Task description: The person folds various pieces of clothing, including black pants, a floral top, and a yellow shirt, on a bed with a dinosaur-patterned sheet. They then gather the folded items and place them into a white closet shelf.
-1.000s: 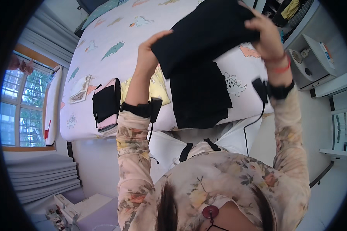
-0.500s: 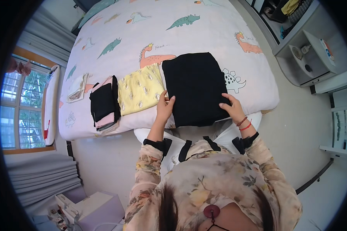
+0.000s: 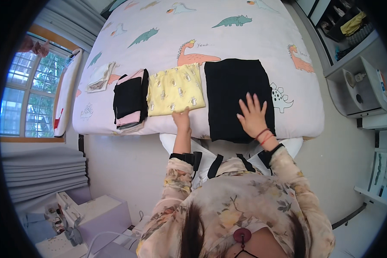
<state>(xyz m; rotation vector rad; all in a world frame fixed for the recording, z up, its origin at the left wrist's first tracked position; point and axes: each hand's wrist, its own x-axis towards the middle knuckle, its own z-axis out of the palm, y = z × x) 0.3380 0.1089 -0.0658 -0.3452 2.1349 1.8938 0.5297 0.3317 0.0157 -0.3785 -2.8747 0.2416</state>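
A large folded black garment point(image 3: 234, 79) lies at the front edge of the bed. My right hand point(image 3: 252, 115) rests flat on its right half, fingers spread. To its left is a folded yellow cloth point(image 3: 169, 96) with a small animal print. My left hand point(image 3: 182, 118) is at the yellow cloth's front edge, with curled fingers that appear to pinch it; the fingertips are partly hidden. Further left sits a stack of folded clothes, a black piece point(image 3: 128, 98) over a pink one point(image 3: 133, 118). A small folded white cloth point(image 3: 100, 78) lies beyond the stack.
The bed point(image 3: 240, 38) has a pale dinosaur-print cover. A window point(image 3: 28, 99) and grey curtain point(image 3: 45, 170) are on the left. A white box-like cabinet point(image 3: 101, 215) stands at lower left, and grey shelves point(image 3: 356, 84) are on the right.
My left hand has left the black garment's left side and moved to the yellow cloth's front edge. My right hand has shifted from the black garment's right edge onto its top, fingers spread.
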